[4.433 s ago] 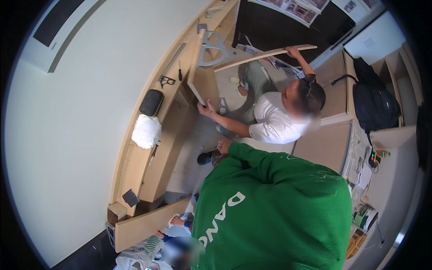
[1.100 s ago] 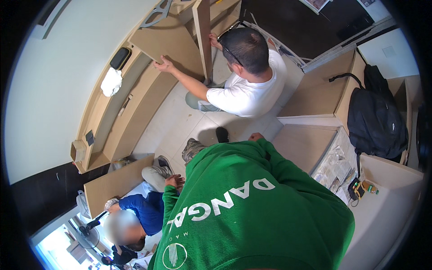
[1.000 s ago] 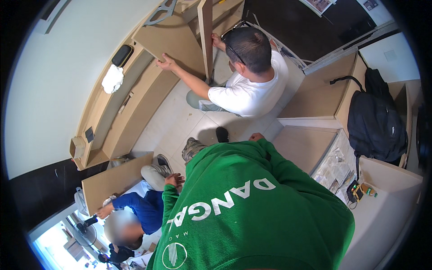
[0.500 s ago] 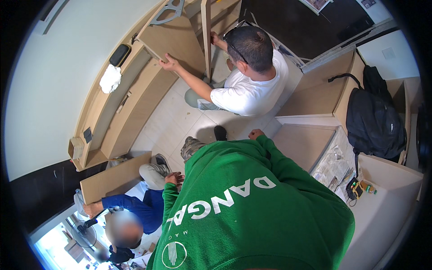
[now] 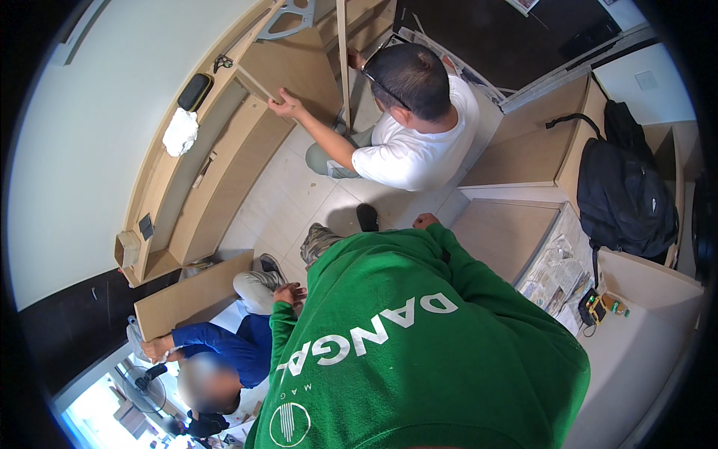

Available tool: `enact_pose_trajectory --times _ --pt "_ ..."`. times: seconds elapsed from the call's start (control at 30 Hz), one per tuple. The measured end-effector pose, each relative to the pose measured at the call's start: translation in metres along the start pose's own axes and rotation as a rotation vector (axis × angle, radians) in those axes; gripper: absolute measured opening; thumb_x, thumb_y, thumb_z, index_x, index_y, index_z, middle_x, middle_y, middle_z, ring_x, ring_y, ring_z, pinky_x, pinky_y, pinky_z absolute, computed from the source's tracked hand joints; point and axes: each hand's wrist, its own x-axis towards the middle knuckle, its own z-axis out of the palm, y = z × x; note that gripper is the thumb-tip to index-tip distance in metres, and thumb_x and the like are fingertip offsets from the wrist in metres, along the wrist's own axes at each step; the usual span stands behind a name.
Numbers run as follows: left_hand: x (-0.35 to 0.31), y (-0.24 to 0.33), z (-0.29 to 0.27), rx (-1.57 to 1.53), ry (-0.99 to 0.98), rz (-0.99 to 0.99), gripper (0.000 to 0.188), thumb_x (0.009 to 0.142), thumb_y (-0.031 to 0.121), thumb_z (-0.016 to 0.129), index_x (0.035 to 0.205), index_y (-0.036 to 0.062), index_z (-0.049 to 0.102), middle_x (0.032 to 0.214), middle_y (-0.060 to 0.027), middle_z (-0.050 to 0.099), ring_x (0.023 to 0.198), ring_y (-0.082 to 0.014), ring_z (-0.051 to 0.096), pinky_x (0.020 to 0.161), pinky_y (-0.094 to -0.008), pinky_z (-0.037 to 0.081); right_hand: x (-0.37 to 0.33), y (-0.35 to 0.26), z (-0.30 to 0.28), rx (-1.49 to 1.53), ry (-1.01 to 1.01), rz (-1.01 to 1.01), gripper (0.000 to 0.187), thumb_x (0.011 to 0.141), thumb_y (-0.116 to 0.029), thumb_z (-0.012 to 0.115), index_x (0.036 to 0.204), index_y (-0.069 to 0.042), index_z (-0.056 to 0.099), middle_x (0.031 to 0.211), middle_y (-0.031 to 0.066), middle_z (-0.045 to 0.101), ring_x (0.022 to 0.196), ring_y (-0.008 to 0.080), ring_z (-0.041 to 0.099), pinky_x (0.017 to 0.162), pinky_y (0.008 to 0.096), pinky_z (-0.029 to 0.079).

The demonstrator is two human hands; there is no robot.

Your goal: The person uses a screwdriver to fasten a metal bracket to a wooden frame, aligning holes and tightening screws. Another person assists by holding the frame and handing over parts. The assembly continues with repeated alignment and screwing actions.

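Observation:
My left hand (image 5: pixel 289 294) hangs by the side of my green sweatshirt (image 5: pixel 419 352), its fingers loosely apart and nothing visible in them. At my other side, my right hand (image 5: pixel 425 221) is curled closed beside the sweatshirt's hem, with nothing showing in it. Ahead of me a person in a white shirt (image 5: pixel 419 153) crouches with one hand on a wooden panel (image 5: pixel 293 69) and the other at an upright board (image 5: pixel 343 63). To my left, a person in a blue top (image 5: pixel 213 340) has a hand on another wooden board (image 5: pixel 194 295).
A curved wooden shelf unit (image 5: pixel 217 176) lines the left wall, with a black case (image 5: pixel 195 92) and white cloth (image 5: pixel 180 132) on top. A black backpack (image 5: pixel 628 194) rests on cabinets at right. A yellow-black tool (image 5: pixel 592 307) lies lower right. A fan (image 5: pixel 143 385) stands lower left.
The white-shirted person's head has shifted slightly left and down, and the upright board now shows more edge-on. My hands stay in place.

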Motion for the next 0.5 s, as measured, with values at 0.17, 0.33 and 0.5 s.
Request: enact_pose_trajectory --times 0.17,0.33,0.5 --pt "0.006 -0.015 -0.006 0.082 0.005 0.049 0.029 0.101 0.028 0.064 0.122 0.0099 0.071 0.099 -0.0075 0.081 0.082 -0.0255 0.078 0.067 -0.0438 0.053 -0.002 -0.007 -0.005 0.025 -0.062 -0.024 0.033 0.085 -0.033 0.073 0.099 -0.004 0.081 0.098 0.0208 0.079 0.092 0.0349 0.076 0.090 0.0434 0.060" --pt "0.014 -0.030 -0.013 0.168 -0.044 0.142 0.028 0.100 0.028 0.065 0.121 0.0107 0.071 0.098 -0.0069 0.081 0.081 -0.0247 0.078 0.069 -0.0440 0.052 0.004 -0.010 -0.004 0.003 -0.051 -0.014 0.034 0.086 -0.033 0.073 0.102 -0.004 0.081 0.102 0.0210 0.079 0.094 0.0345 0.076 0.091 0.0428 0.059" --pt "0.019 -0.029 -0.013 0.313 -0.087 0.245 0.029 0.101 0.027 0.063 0.123 0.0087 0.071 0.099 -0.0081 0.081 0.081 -0.0261 0.078 0.070 -0.0458 0.052 0.013 -0.002 -0.001 -0.021 -0.064 0.014 0.035 0.087 -0.034 0.072 0.107 -0.007 0.080 0.105 0.0203 0.079 0.098 0.0341 0.075 0.094 0.0427 0.059"
